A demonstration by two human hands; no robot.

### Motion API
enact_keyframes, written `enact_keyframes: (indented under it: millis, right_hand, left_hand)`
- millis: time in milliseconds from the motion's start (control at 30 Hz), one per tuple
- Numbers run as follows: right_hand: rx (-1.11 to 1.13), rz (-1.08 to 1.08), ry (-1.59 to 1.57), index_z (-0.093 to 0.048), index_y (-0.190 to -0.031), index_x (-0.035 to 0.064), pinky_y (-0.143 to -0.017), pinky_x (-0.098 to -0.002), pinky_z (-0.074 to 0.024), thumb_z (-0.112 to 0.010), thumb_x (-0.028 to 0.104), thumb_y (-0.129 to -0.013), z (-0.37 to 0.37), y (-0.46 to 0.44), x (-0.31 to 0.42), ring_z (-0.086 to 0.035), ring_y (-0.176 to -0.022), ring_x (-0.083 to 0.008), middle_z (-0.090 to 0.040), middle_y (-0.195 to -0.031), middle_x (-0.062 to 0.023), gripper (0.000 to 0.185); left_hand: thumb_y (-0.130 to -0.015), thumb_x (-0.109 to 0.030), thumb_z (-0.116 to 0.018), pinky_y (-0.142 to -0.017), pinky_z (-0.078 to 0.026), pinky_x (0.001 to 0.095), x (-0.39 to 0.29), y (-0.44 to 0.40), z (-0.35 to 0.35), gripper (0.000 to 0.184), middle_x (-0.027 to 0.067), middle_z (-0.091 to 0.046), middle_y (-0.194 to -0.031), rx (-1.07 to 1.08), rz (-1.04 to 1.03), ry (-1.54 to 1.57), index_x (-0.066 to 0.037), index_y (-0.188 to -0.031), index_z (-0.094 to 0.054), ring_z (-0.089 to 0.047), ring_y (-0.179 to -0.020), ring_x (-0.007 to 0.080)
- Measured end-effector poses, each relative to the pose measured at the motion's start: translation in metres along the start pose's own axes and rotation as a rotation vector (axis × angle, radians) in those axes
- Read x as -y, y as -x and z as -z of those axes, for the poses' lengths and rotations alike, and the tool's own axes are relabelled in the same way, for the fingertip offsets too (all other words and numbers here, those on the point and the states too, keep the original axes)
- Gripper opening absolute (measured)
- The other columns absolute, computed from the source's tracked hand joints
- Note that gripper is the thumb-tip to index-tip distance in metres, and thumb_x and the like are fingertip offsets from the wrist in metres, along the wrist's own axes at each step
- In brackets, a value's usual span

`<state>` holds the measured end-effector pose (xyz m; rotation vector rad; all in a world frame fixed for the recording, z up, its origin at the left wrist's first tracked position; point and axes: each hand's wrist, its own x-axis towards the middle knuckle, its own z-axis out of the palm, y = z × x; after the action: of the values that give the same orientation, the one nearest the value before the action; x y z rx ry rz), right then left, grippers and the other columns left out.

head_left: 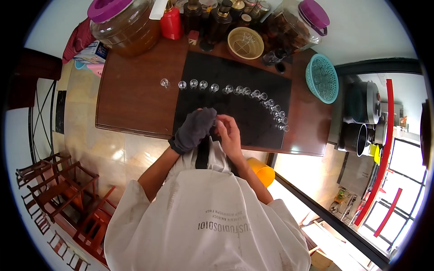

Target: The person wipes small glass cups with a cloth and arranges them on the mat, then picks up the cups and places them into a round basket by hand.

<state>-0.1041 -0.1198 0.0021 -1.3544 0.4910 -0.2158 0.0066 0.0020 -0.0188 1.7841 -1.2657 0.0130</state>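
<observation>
A dark grey cloth [195,128] wraps over my left hand [199,109], hiding nearly all of its fingers; the hand looks closed in the cloth. Right beside it, my right hand [229,134] has its thumb and fingers pinched together at the cloth's edge. Something small and clear may be between the hands, but I cannot make it out. Beyond them, several small clear glasses [214,88] form a curved row on a black mat [226,110]. One glass [164,83] stands left of the mat on the brown table [135,99].
A turquoise basket [322,78] holding glassware sits at the table's right end. Along the back are a tan basket [245,43], a large purple-lidded jar [124,29], a red bottle [171,22] and another purple-lidded jar [296,22]. A yellow bucket [261,172] is below the front edge.
</observation>
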Motion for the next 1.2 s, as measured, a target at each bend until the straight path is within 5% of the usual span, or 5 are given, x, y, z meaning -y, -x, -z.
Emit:
enact_keyframes:
  millis: [233,367,567,667,1200]
  right_hand:
    - [0.045,-0.028,-0.054,-0.052,-0.096,0.0032,-0.058,-0.0212,-0.0368,-0.044,0.023,-0.101,0.009,0.000,-0.010,-0.042,-0.062,-0.0050,-0.049,-0.071,0.0024,0.022]
    - [0.060,-0.054,-0.044,-0.052,-0.100,0.0029,-0.062,-0.0204,-0.0391,-0.048,0.019,-0.099,0.011,0.001,-0.010,-0.045,-0.068,-0.0052,-0.051,-0.075,0.0017,0.017]
    - [-0.012,0.184,0.070,-0.052,-0.107,0.0035,-0.071,-0.0190,-0.0412,-0.057,0.007,-0.093,0.002,-0.001,0.003,-0.050,-0.081,-0.0048,-0.054,-0.088,0.0012,0.016]
    - [0.010,0.104,0.023,-0.050,-0.108,0.0034,-0.071,-0.0189,-0.0408,-0.057,0.006,-0.092,0.003,0.003,0.001,-0.049,-0.080,-0.0044,-0.054,-0.088,0.0009,0.017]
    - [0.053,0.215,0.182,-0.051,-0.106,0.0017,-0.065,-0.0227,-0.0449,-0.063,0.002,-0.087,0.004,0.002,0.001,-0.052,-0.072,-0.0071,-0.058,-0.084,-0.0020,0.022]
  left_hand:
    - [-0.076,-0.006,-0.064,-0.074,-0.049,0.0400,-0.015,-0.009,0.008,0.041,0.0142,-0.062,-0.098,-0.092,-0.008,-0.072,0.000,-0.115,-0.051,-0.059,-0.086,0.0324]
    - [-0.075,-0.007,-0.063,-0.073,-0.049,0.0387,-0.019,-0.016,0.016,0.037,0.0104,-0.062,-0.098,0.173,0.145,-0.093,-0.004,-0.112,-0.056,-0.059,-0.085,0.0309]
    - [-0.076,-0.006,-0.058,-0.063,-0.046,0.0383,-0.024,-0.020,0.016,0.020,0.0093,-0.057,-0.081,0.029,0.167,0.101,-0.005,-0.096,-0.057,-0.056,-0.072,0.0301]
    - [-0.075,-0.010,-0.061,-0.067,-0.047,0.0417,-0.018,-0.015,0.014,0.026,0.0113,-0.061,-0.093,0.037,0.139,0.068,-0.004,-0.100,-0.057,-0.056,-0.081,0.0338]
    - [-0.075,-0.016,-0.061,-0.068,-0.044,0.0416,-0.012,-0.013,0.012,0.022,0.0118,-0.055,-0.085,0.053,0.122,0.069,-0.004,-0.093,-0.057,-0.054,-0.078,0.0334]
